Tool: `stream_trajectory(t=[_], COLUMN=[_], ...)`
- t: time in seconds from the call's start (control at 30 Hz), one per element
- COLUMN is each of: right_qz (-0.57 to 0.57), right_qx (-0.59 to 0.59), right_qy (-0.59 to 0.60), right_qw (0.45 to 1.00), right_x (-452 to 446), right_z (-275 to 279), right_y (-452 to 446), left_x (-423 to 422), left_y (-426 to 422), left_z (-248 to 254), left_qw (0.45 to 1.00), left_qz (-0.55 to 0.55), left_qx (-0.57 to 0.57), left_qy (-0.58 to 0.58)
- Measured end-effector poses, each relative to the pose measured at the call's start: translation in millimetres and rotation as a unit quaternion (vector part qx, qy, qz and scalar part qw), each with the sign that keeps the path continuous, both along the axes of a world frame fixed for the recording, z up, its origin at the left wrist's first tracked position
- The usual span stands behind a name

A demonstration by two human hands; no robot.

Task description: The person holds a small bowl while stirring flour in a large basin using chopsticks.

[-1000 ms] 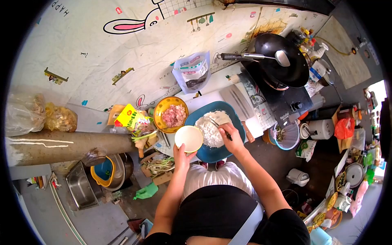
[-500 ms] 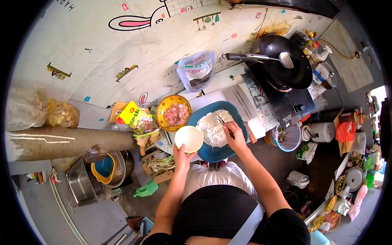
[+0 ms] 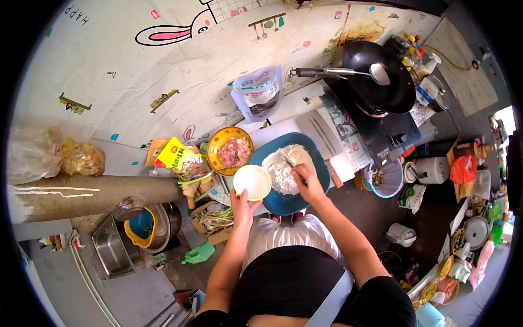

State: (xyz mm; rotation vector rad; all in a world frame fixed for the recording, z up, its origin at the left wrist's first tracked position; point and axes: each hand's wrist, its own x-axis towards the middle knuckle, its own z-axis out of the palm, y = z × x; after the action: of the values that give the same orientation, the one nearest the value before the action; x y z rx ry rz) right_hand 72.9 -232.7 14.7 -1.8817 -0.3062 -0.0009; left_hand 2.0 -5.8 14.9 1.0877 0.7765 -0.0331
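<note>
A blue basin (image 3: 322, 185) in front of me holds a mound of white flour (image 3: 280, 175). My right hand (image 3: 311, 188) is closed around chopsticks (image 3: 288, 162), whose lower ends dip into the flour. Just left of the basin, my left hand (image 3: 243, 207) grips a small pale bowl (image 3: 252, 182) with a yellowish-green rim. The bowl is tilted a little toward the basin, and its contents are hard to make out. Behind it stands an orange patterned bowl (image 3: 213, 146) with minced meat (image 3: 235, 152).
A cleaver (image 3: 321, 136) lies on the white board right of the basin. Farther right, a wok (image 3: 400, 90) with a ladle (image 3: 379, 74) sits on the stove. A yellow seasoning packet (image 3: 177, 155) and a standing pouch (image 3: 258, 95) are at the back.
My right hand has shifted slightly left, and the chopsticks reach deeper into the flour. My left hand still holds the pale bowl in nearly the same place. The whole view has shifted a little.
</note>
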Motion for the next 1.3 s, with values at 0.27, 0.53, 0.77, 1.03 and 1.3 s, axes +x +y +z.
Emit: stream_trajectory(t=[0.27, 0.53, 0.77, 1.03, 1.3], right_qz=[-0.008, -0.007, -0.05, 0.045, -0.093], right_qx=[-0.059, 0.026, -0.005, 0.035, 0.016], right_qy=[-0.028, 0.051, 0.0, 0.019, 0.039], right_qw=[0.998, 0.998, 0.999, 0.998, 0.995], right_x=[-3.9, -10.8, -9.6, -21.4, -4.0], right_z=[-5.2, -15.2, -14.2, -12.7, -11.3], right_y=[5.1, -8.7, -17.7, -1.1, -37.9], left_x=[16.7, 30.0, 37.4, 43.9, 48.6], left_y=[-12.7, -24.4, -24.5, -28.8, -29.9], left_z=[8.4, 12.2, 6.9, 8.1, 1.5], left_qw=[1.0, 0.999, 1.0, 1.0, 0.999], left_qz=[0.017, 0.014, 0.009, 0.016, 0.01], left_qx=[-0.007, 0.027, 0.02, 0.015, 0.039], left_qy=[0.018, 0.012, 0.004, 0.009, 0.004])
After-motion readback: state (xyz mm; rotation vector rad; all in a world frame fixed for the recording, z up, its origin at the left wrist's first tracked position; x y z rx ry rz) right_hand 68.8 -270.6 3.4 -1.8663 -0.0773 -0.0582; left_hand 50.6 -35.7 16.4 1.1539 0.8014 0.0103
